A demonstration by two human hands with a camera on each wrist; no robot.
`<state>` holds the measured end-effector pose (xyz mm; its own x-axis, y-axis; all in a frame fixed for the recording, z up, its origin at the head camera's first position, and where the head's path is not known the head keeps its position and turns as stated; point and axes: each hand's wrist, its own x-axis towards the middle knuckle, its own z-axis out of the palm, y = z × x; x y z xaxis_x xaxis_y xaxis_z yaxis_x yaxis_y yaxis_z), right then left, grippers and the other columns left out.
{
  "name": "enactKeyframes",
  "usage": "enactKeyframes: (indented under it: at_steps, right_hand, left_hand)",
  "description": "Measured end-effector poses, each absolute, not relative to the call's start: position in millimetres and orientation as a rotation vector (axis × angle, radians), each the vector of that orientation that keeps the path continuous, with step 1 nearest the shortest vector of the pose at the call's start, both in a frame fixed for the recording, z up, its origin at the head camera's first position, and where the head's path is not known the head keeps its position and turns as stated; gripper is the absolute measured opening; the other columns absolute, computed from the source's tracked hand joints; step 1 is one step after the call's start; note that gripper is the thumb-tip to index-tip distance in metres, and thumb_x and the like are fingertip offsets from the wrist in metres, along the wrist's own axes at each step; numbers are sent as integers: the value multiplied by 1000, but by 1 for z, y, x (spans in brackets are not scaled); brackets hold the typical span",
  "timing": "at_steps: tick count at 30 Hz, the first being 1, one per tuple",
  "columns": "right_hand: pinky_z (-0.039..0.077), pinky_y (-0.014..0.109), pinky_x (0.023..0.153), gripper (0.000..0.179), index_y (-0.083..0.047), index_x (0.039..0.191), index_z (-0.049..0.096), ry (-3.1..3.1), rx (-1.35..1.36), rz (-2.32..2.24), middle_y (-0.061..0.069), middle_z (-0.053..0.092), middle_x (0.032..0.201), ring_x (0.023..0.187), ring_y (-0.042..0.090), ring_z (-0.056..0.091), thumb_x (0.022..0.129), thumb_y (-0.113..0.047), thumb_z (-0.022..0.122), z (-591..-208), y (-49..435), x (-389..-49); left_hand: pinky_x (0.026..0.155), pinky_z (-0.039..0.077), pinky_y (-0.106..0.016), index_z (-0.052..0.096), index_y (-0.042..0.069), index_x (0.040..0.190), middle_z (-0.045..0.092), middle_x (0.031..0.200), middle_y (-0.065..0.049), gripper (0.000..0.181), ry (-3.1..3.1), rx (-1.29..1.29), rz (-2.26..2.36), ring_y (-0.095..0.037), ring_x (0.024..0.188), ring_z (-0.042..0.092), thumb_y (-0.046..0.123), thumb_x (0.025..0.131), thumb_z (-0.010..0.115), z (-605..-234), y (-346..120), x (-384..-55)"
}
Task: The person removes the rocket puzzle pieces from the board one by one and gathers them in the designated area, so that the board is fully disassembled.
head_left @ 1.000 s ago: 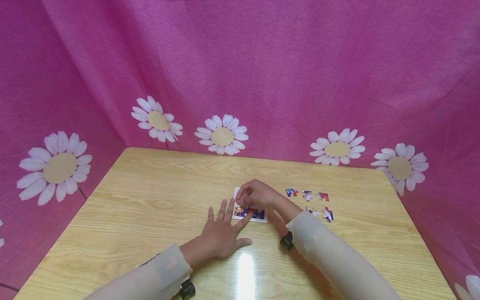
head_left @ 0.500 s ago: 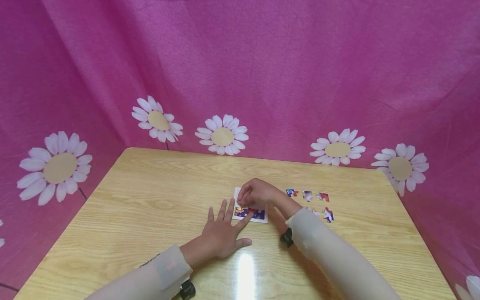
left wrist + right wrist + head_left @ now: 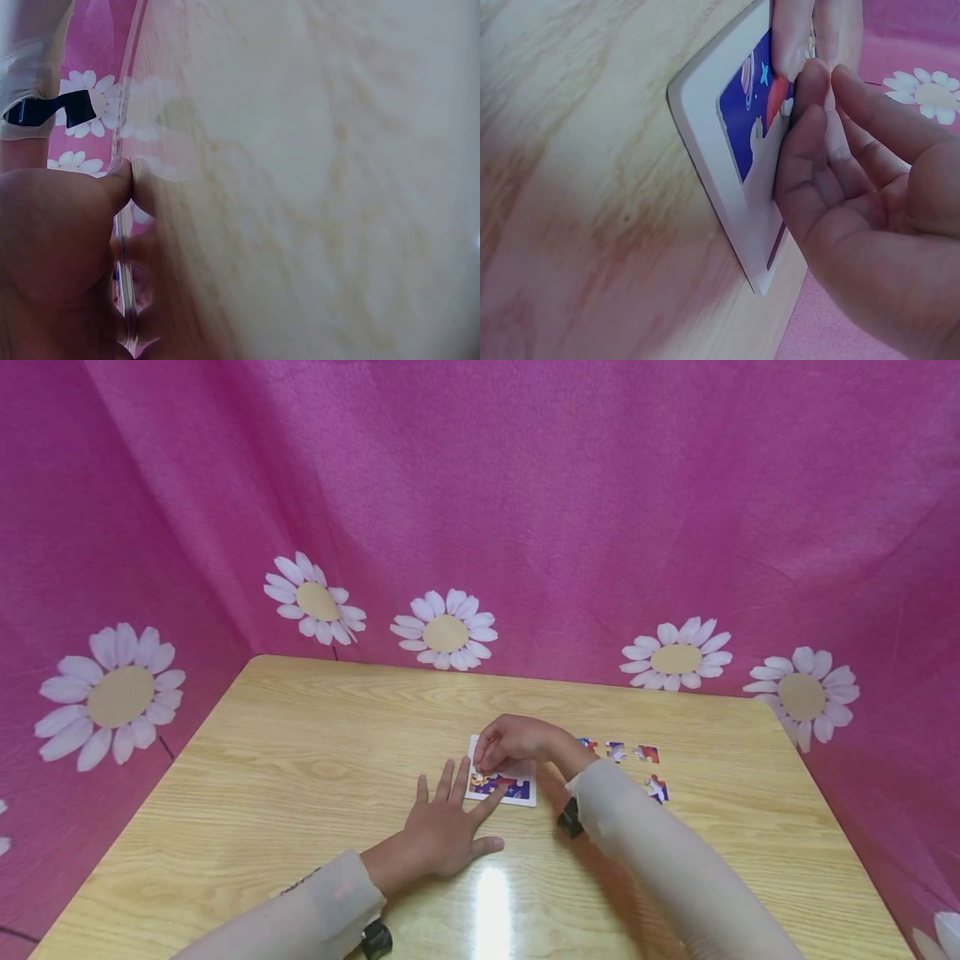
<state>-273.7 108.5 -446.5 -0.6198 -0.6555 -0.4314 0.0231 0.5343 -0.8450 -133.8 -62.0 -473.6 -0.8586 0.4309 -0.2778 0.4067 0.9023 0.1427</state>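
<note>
A small white-framed jigsaw tray [image 3: 517, 802] lies on the table, with joined purple, red and yellow pieces [image 3: 737, 112] along its near side. My left hand [image 3: 442, 831] rests flat with fingers spread; its index finger presses on the joined pieces and other fingertips reach the tray's left edge. Over the tray my right hand [image 3: 517, 739] is bent down, thumb and index finger pinching a puzzle piece at the left side of the picture. That piece is mostly hidden by the fingers. In the right wrist view, the bare inside of the tray shows below the purple pieces.
Loose puzzle pieces lie right of the tray: a white-and-purple one [image 3: 615, 752], a red one [image 3: 647, 753] and a white-and-blue one [image 3: 657, 788]. The right sleeve [image 3: 637, 827] partly covers this group. A pink curtain [image 3: 525, 527] with daisies stands behind the wooden table [image 3: 337, 718].
My right wrist and forearm have shifted slightly up and left, now covering some loose pieces. The right fingertips stay at the same part of the tray. The left hand has not moved.
</note>
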Motion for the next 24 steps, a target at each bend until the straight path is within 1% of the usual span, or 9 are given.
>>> enactKeyframes:
  at_steps: [5, 13, 18, 24]
  right_hand:
    - [55, 21, 72, 14, 11, 105, 70, 1968, -497, -1109, 6, 77, 86, 76, 6, 66, 91, 7, 71, -446, 108, -275]
    - [53, 23, 71, 11, 4, 102, 76, 1977, -521, -1000, 3, 76, 87, 75, 9, 63, 92, 3, 73, -440, 106, -278]
    - [52, 21, 71, 10, 3, 101, 77, 2002, -573, -944, 2, 77, 88, 76, 8, 62, 91, 4, 73, -439, 103, -279]
    - [50, 20, 72, 11, 4, 100, 77, 2033, -611, -909, 6, 77, 91, 77, 7, 60, 90, 5, 74, -438, 100, -277]
  left_hand:
    - [119, 9, -73, 16, 46, 164, -3, 172, -21, 73, 2758, 625, 113, -44, 157, -3, 75, 99, 34, -475, -62, -134]
    - [119, 9, -74, 17, 46, 164, -3, 172, -19, 73, 2748, 619, 106, -44, 157, -4, 75, 99, 34, -474, -61, -135]
    - [118, 9, -74, 17, 46, 164, -3, 172, -20, 73, 2752, 624, 95, -44, 157, -4, 76, 99, 33, -476, -61, -136]
    - [118, 9, -75, 17, 45, 164, -4, 172, -20, 73, 2748, 627, 93, -44, 157, -4, 76, 99, 32, -476, -61, -136]
